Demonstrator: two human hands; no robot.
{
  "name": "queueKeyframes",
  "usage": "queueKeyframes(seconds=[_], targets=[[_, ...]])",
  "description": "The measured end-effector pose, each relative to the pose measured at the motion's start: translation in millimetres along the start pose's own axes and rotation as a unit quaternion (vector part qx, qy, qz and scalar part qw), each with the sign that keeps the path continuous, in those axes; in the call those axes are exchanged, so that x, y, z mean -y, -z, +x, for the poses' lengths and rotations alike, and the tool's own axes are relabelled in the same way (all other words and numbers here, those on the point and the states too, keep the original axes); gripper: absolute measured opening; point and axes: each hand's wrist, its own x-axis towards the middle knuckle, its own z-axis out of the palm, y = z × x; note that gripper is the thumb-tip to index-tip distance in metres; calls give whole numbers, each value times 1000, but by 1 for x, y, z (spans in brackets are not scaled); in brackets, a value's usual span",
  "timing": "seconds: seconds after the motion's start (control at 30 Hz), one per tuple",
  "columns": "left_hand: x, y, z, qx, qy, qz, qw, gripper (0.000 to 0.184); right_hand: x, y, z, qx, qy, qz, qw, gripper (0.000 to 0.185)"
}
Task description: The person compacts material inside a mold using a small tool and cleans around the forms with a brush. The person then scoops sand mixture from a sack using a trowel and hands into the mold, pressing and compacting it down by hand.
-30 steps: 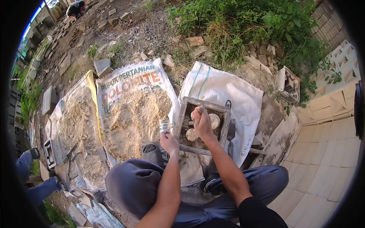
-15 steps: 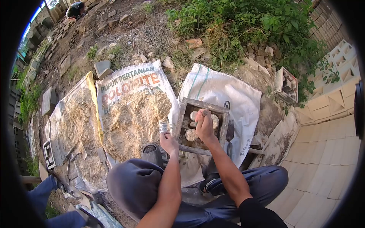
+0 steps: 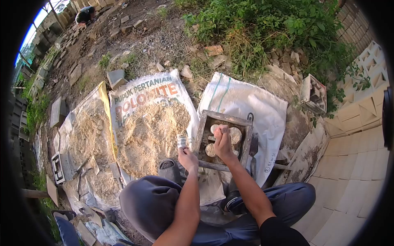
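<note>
My left hand (image 3: 188,160) is closed around a small white can-like cylinder (image 3: 182,142) with printing on its side, held upright just left of the wooden box frame (image 3: 202,128). My right hand (image 3: 223,143) makes a fist above the inside of that frame. What it grips, if anything, is hidden by the fingers. Inside the frame lie several round pale discs, one (image 3: 235,135) right of the fist and another (image 3: 210,150) to its lower left. The fist covers part of the frame's interior.
Pale sandy powder (image 3: 152,127) is heaped on a printed sack (image 3: 141,88) at left. A white sack (image 3: 262,102) lies under the frame, with a trowel (image 3: 253,151) beside it. Pale blocks (image 3: 349,172) line the right. A person (image 3: 85,15) crouches far off.
The whole scene has shifted slightly right and down as the view turned. My left hand still holds the cylinder; my right fist remains over the box frame.
</note>
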Motion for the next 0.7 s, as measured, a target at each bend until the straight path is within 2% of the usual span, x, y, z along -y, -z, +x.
queueKeyframes(seconds=[0.03, 0.1, 0.17, 0.23, 0.27, 0.37, 0.4, 0.43, 0.47, 0.53, 0.6, 0.63, 0.7], targets=[[0, 6, -4, 0, 4, 5, 1000, 19, 6, 5, 3, 4, -5, 2, 1000, 9], [-5, 4, -2, 16, 7, -5, 1000, 17, 7, 16, 20, 32, -96, 66, 993, 11], [-10, 6, 0, 13, 5, 1, 1000, 17, 30, 31, 38, 21, -86, 70, 994, 15], [-8, 4, -4, 18, 4, 4, 1000, 18, 62, 51, 61, -1, -80, 139, 987, 16], [-6, 4, -4, 16, 11, 0, 1000, 18, 65, 56, 63, 5, -78, 115, 990, 16], [0, 3, -2, 15, 9, -1, 1000, 18, 7, 26, 13, 28, -78, 40, 996, 15], [2, 2, -1, 19, 16, 2, 1000, 18, 1, 17, 3, 61, -143, 97, 983, 15], [-1, 1, 1, 22, 25, 3, 999, 18, 1, 14, 9, 37, -50, 57, 996, 16], [-1, 2, 0, 22, 15, -2, 1000, 18, -2, 10, 17, 47, -63, 35, 996, 18], [3, 2, -2, 19, 15, 4, 1000, 19, 3, 24, 28, 63, -83, 5, 995, 19], [7, -3, 1, 9, 8, -2, 1000, 20, 14, 40, 40, 27, -138, 100, 985, 23], [11, -1, 0, 10, 16, 7, 1000, 20, 30, 49, 51, 35, -147, 101, 983, 23], [12, -2, 1, -1, -28, 1, 1000, 20, 59, 66, 75, -7, -121, 44, 992, 25]])
